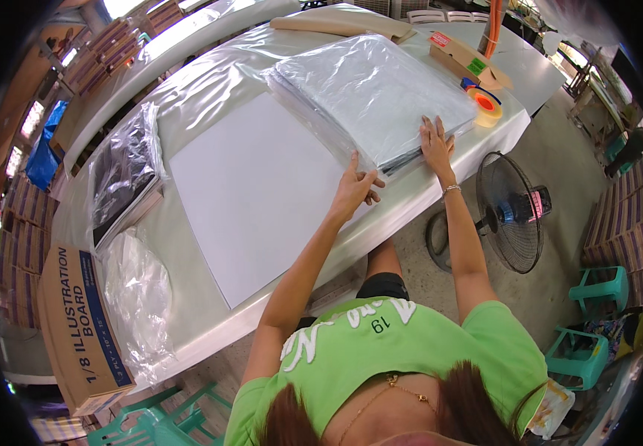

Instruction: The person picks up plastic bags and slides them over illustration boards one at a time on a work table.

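A stack of boards wrapped in clear plastic [370, 93] lies on the white table [210, 97]. My right hand [436, 141] rests flat on the stack's near right edge, fingers spread. At the stack's near left corner my left hand [355, 187] has its fingers curled against the plastic edge, where the stack meets a large white board [251, 189] lying flat on the table. Neither hand lifts anything.
A dark board stack in plastic [124, 178] and crumpled clear plastic [139, 286] lie at the left. A brown carton [76, 327] stands beside the table. Tape rolls [486, 104] and a cardboard box [464, 58] sit at the far right. A floor fan [511, 212] and green stools [600, 286] stand on the floor.
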`<state>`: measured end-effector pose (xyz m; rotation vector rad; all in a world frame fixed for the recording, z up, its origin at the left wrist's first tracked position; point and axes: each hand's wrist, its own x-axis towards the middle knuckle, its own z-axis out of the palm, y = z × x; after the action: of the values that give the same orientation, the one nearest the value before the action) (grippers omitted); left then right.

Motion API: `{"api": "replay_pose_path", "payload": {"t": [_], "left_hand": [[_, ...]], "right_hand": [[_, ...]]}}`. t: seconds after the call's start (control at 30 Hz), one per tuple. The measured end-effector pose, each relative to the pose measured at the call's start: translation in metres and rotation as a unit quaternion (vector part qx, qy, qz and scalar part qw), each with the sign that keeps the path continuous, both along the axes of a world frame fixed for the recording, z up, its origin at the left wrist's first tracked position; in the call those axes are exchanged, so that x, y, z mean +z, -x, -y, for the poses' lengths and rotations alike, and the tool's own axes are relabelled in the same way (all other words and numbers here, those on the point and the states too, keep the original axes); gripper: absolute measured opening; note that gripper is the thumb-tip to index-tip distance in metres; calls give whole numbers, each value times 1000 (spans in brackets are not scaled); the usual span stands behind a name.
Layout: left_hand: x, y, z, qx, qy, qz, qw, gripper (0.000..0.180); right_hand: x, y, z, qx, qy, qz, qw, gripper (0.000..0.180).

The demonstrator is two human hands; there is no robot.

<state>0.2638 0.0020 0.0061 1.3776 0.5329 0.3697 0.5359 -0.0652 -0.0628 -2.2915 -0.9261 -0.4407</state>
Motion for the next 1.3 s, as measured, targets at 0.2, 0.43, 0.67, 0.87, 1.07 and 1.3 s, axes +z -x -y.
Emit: {"api": "replay_pose_path", "payload": {"t": [0.2,0.43,0.67,0.87,1.07,1.3], "left_hand": [[10,95,-4,-13,-29,10,999,61],[58,282,40,-31,-222,-131,966,50],[52,459,110,281,-233,-465,807,32],[76,479,77,537,-236,-458,668,34],[-42,545,-12,520,-551,-289,585,33],[-80,557,-55,524,-476,-291,644,31]], "right_hand": [[4,10,-25,-53,152,93,983,57],[60,72,-22,13,135,18,991,69],[85,227,-92,408,85,31,908,54],[121,382,-88,647,172,7,743,45],[139,466,-60,820,189,-72,535,32],[156,556,-32,914,201,-149,319,30]]}}
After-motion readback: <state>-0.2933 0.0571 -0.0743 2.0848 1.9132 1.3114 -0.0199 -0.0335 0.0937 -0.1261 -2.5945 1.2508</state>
